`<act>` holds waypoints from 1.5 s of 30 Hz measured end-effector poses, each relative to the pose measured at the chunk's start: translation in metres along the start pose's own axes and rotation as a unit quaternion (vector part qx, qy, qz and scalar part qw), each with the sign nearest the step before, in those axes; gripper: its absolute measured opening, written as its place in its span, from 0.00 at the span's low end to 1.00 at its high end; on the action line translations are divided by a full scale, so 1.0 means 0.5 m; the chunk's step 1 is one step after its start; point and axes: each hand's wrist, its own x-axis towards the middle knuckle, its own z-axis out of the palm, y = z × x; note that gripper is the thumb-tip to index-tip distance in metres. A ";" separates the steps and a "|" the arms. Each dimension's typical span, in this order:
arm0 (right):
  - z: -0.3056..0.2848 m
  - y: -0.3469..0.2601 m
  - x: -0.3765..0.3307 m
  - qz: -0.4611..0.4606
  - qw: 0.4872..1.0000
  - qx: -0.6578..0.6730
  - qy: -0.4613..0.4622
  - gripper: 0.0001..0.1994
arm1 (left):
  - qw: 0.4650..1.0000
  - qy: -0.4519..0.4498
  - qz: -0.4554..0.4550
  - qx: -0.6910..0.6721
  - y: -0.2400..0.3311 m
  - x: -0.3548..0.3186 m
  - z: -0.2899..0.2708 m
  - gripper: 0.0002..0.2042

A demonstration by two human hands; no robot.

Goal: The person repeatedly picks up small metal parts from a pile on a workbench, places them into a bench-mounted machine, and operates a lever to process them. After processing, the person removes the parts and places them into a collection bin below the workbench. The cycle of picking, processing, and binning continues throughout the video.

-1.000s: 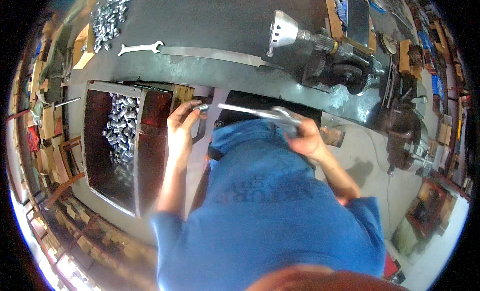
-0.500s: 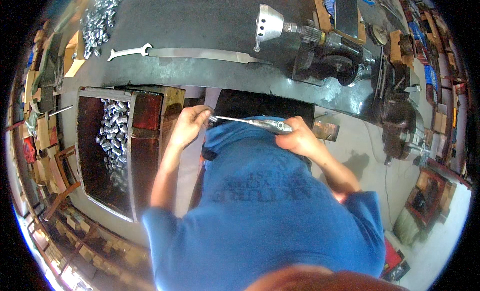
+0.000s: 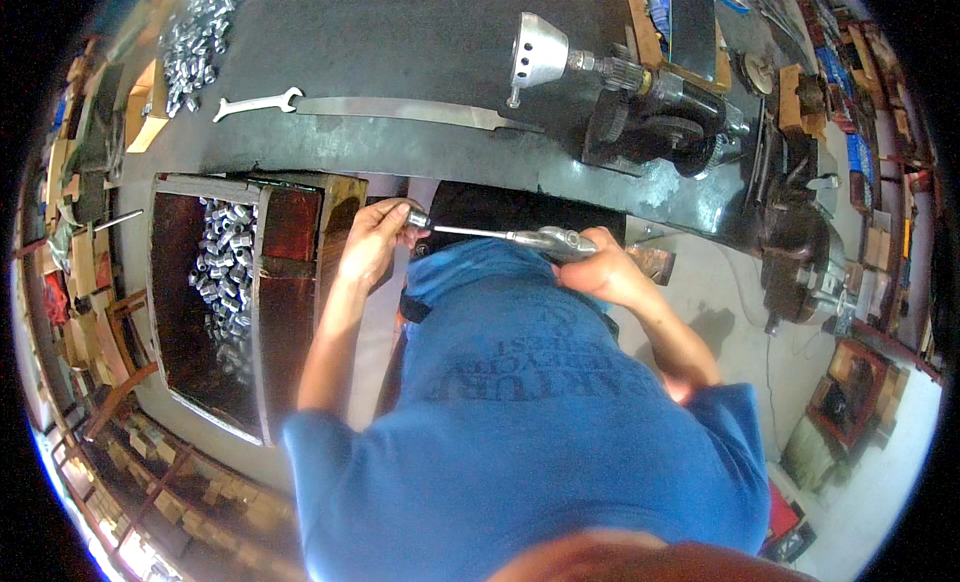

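Observation:
My right hand (image 3: 604,268) is closed round the thick body of a silver hand tool with a long thin shaft (image 3: 550,243). The shaft points left, across the front of my blue shirt. At its tip, my left hand (image 3: 374,244) pinches a small shiny metal sleeve (image 3: 418,219) between thumb and fingers. The sleeve meets the shaft's end; how far the tip reaches inside is hidden. To the left of that hand stands a dark open drawer-like box (image 3: 262,312) with several similar metal sleeves (image 3: 222,272) in it.
On the dark workbench (image 3: 400,42) lie an open-ended wrench (image 3: 258,104), a long flat file (image 3: 400,111) and a heap of metal sleeves (image 3: 195,57). A geared machine with a conical head (image 3: 540,52) stands at the right. Beyond it, a bench vise (image 3: 800,257) juts out.
My left hand has risen slightly with the metal sleeve, which now sits more level at the shaft's tip. The tool has shifted a little to the right and turned in my right hand.

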 end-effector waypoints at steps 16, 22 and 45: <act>0.067 -0.014 0.096 0.122 0.975 -0.052 -0.178 0.21 | 0.988 0.023 0.125 0.087 0.198 -0.033 0.103 0.07; 0.066 0.010 0.086 0.033 0.993 -0.058 -0.093 0.28 | 0.955 -0.083 0.276 0.070 0.318 0.082 0.186 0.09; -0.254 0.070 0.059 0.038 0.691 0.535 0.485 0.11 | 0.937 -0.159 0.283 0.128 0.354 0.113 0.212 0.09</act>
